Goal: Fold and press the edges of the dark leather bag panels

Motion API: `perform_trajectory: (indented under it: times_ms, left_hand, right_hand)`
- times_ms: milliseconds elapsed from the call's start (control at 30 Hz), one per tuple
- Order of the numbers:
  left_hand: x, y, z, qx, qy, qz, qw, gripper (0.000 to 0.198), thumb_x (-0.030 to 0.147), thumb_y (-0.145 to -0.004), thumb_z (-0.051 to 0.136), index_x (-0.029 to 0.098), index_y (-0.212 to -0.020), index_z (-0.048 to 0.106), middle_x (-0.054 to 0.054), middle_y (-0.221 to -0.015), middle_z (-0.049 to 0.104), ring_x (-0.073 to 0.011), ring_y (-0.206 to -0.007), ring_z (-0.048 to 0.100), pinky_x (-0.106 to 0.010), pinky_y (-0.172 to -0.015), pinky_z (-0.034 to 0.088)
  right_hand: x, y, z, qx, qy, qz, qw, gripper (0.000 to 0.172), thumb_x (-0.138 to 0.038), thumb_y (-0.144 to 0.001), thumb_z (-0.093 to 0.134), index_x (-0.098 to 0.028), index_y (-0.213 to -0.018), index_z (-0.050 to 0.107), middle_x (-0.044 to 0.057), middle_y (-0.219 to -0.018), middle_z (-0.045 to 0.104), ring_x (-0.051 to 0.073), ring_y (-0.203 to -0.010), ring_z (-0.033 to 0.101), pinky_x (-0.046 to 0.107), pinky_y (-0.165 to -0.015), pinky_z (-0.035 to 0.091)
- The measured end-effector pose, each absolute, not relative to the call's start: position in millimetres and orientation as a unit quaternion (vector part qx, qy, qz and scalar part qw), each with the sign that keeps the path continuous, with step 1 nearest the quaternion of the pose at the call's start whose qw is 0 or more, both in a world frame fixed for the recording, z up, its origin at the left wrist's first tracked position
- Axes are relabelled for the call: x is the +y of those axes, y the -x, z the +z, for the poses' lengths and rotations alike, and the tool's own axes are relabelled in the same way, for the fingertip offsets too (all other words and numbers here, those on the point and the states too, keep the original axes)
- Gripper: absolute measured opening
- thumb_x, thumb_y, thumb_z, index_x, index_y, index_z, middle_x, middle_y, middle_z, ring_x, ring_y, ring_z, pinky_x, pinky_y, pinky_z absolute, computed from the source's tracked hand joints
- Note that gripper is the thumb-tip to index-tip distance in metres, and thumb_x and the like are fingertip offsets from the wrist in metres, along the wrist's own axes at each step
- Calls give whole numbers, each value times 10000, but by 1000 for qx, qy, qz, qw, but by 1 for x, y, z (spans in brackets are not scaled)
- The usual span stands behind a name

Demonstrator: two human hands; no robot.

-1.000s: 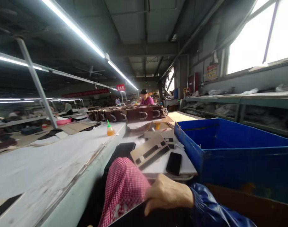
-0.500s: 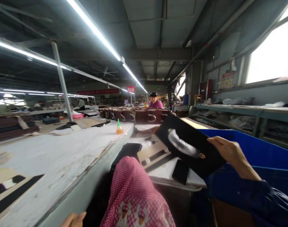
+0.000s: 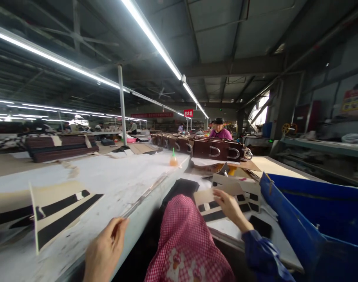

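My right hand (image 3: pixel 231 210) is over the small side table, its fingers closed on the upper edge of a beige panel with black strips (image 3: pixel 204 197). More beige panels with black patches (image 3: pixel 236 184) lie just behind it. A black phone-like slab (image 3: pixel 260 227) rests to the right of my wrist. My left hand (image 3: pixel 105 246) hovers by the front edge of the long white table (image 3: pixel 132 178), fingers curled in towards the thumb, with nothing visible in them. Beyond it on that table, a similar beige panel with black strips (image 3: pixel 65 213) stands partly raised.
A blue bin (image 3: pixel 296 219) stands at the right. A glue bottle with a green tip (image 3: pixel 173 158) is on the white table. Dark brown pieces with curved metallic handles (image 3: pixel 217 150) line the back, where a co-worker (image 3: pixel 221 133) sits. Stacked dark material (image 3: pixel 61 147) lies far left.
My right hand has let go of the black panel with the wrapped handle, now out of sight, and moved left to the beige panel. My left hand has risen. The view has turned right-to-left.
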State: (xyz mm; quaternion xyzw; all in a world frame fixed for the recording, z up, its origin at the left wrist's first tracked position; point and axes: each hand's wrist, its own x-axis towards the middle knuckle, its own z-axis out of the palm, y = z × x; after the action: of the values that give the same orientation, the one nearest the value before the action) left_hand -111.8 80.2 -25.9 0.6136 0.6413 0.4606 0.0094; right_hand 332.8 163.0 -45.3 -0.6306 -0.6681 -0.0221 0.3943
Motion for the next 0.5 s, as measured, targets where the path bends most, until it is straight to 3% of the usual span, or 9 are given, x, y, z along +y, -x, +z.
perform_trajectory:
  times_ms: [200, 500]
  left_hand:
    - [98, 111, -43, 697, -617, 344, -123, 285, 430, -958, 485, 252, -932, 706, -32, -685, 757, -249, -640, 706, -276, -556, 287]
    - [98, 118, -46, 691, -635, 338, -74, 326, 429, -978, 463, 262, -839, 706, 1, -677, 753, -159, -582, 675, -237, -554, 315]
  right_hand:
    - [234, -216, -58, -786, 544, 67, 287, 261, -320, -991, 614, -170, -1202, 643, 84, -1223, 665, 222, -1061, 666, 448, -923, 567]
    - [253, -180, -71, -773, 617, 34, 143, 305, -337, -978, 628, -174, -1236, 622, 98, -1295, 620, 258, -1143, 621, 497, -971, 529]
